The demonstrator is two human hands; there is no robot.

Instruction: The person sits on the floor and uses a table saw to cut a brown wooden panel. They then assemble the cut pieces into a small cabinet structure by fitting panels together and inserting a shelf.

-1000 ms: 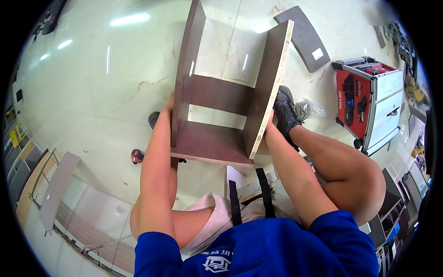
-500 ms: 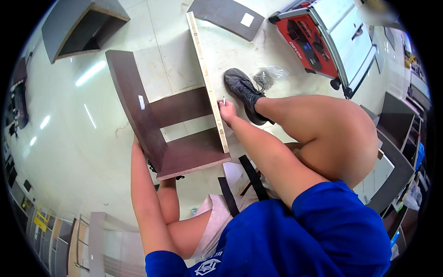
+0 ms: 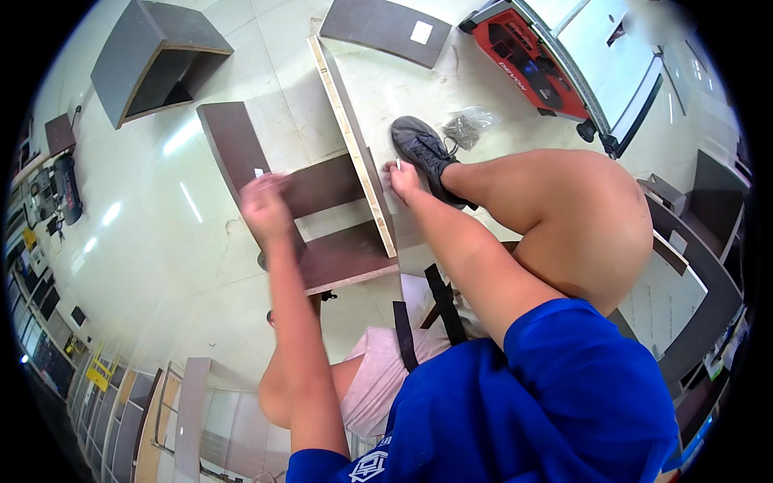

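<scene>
In front of me stands a part-built dark brown board frame (image 3: pixel 346 245), made of a left side board (image 3: pixel 233 137), cross boards and a right panel (image 3: pixel 358 153) with a pale unfinished edge. My left hand (image 3: pixel 267 208) is raised over the left side board, smeared by motion, so its fingers are unclear. Close to the outer face of the right panel, my right hand (image 3: pixel 405 180) is closed around a short, pale, thin pin (image 3: pixel 398 163). Most of that pin is hidden in the fingers, and its exact kind does not show.
A clear plastic bag of small hardware (image 3: pixel 469 129) lies beside my shoe (image 3: pixel 423 153). Beyond are a grey-brown box unit (image 3: pixel 161 60), a loose board (image 3: pixel 386 30) and a red-sided machine (image 3: pixel 527 60) with a pale top. More panels (image 3: pixel 692 274) stand at right.
My left hand has come up from the outside of the left side board and now hangs over it. The frame has shifted slightly. My right hand keeps hold of the pin.
</scene>
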